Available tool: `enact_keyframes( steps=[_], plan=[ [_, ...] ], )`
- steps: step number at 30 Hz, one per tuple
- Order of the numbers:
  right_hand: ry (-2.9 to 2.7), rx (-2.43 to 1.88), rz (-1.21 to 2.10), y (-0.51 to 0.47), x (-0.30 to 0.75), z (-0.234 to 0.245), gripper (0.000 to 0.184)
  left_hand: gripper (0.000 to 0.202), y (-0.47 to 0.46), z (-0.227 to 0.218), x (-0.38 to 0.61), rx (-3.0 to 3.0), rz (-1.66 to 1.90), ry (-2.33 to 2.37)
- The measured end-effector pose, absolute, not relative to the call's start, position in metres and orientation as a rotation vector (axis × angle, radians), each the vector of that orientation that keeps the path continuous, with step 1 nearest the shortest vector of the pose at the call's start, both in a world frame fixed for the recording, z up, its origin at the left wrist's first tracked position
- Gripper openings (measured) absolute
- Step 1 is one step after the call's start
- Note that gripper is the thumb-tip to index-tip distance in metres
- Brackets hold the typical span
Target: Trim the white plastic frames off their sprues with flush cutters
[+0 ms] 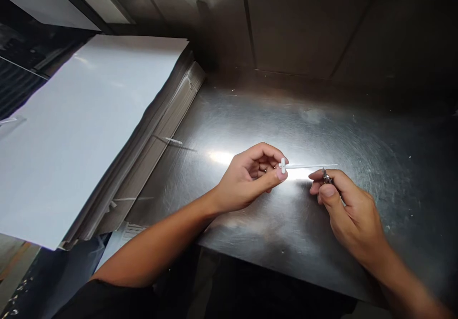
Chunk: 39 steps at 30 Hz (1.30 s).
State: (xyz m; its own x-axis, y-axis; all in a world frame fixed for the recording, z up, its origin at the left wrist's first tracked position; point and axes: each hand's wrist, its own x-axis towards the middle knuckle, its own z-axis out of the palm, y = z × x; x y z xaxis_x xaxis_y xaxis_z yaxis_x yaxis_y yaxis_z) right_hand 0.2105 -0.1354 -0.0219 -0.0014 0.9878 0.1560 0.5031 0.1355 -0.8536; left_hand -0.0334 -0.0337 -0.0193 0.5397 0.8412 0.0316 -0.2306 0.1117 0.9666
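My left hand (250,178) is closed in a pinch on the head of a thin white plastic tie (307,166), which runs to the right just above the steel table (279,123). My right hand (343,204) is closed around a small dark metal tool (326,176); its tip sits just under the tie's free end. Both hands hover low over the middle of the table, close together.
A tall stack of white sheets (78,123) fills the left side, its edge overhanging the table. Two loose white ties (173,141) lie by the stack's side. A steel wall (304,23) closes the back. The table's front edge (272,266) runs near my arms.
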Motion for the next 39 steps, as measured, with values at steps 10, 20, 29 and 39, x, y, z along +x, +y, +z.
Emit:
enact_keyframes(
  steps=[10,20,29,39],
  plan=[
    [-1.587,-1.503,0.752,-0.1347,0.2093,-0.0217,0.043,0.029,-0.0342,-0.019,-0.0343,1.226,0.858,0.661],
    [-1.595,-1.505,0.754,-0.1346,0.2089,-0.0216,0.042,0.025,-0.0343,-0.0205,-0.0344,1.248,0.871,0.647],
    [-1.651,-1.524,0.666,-0.1349,0.208,-0.019,0.039,0.024,-0.0333,-0.0224,-0.035,1.267,0.879,0.619],
    [-1.794,-1.49,0.412,-0.1298,0.2041,-0.0207,0.044,0.023,-0.0347,-0.025,-0.0372,1.354,0.878,0.654]
  ],
)
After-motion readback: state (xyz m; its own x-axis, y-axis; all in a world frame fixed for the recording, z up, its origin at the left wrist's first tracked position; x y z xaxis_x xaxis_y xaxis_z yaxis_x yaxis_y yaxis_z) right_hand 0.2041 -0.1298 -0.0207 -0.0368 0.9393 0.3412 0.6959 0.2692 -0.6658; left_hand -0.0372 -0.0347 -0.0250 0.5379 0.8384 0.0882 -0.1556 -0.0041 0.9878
